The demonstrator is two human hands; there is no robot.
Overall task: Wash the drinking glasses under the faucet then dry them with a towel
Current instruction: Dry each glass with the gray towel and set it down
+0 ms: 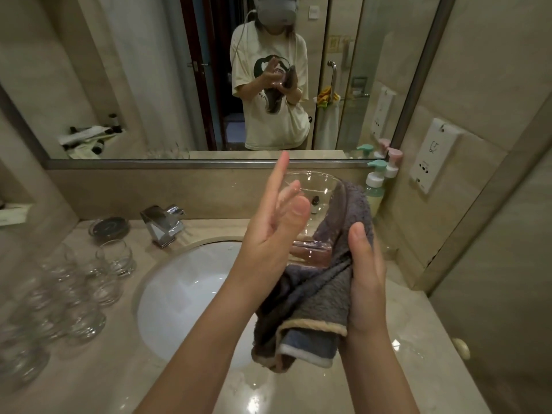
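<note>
Left hand (277, 231), fingers straight and apart, steadies a glass (313, 210) against the towel (322, 282) gripped by the right hand (366, 273). Drying looks underway; more glasses (89, 282) wait beyond the left fingers.

Right hand (366, 273) grips grey towel (316, 297) round glass (313, 216) (tilted, over sink (179, 291)); left hand (274, 231) w/ straight fingers on glass.

Glasses (68, 291) left of sink (179, 294) — faucet (162, 224) behind.
</note>
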